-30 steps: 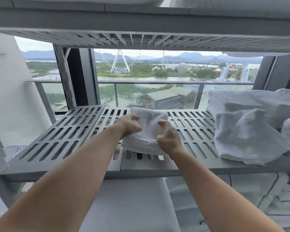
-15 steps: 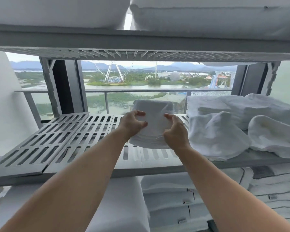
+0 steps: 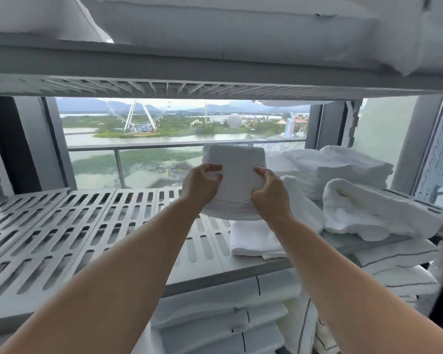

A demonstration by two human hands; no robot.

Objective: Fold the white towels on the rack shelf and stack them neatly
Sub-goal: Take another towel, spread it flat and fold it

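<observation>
The left hand [image 3: 201,186] and right hand [image 3: 269,194] pinch the folded towel [image 3: 237,172] by its two sides, thumbs on top, holding it clear above the rack shelf [image 3: 62,226] — the folded stack [image 3: 343,172] lies at two o'clock, nearer the right hand.

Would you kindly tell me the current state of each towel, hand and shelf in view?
folded towels: held above the rack shelf.
left hand: grips their left side.
right hand: grips their right side.
towel stack: folded, at the shelf's back right.
crumpled towel: unfolded, on the shelf.
loose towel: unfolded, below the held ones.
</observation>
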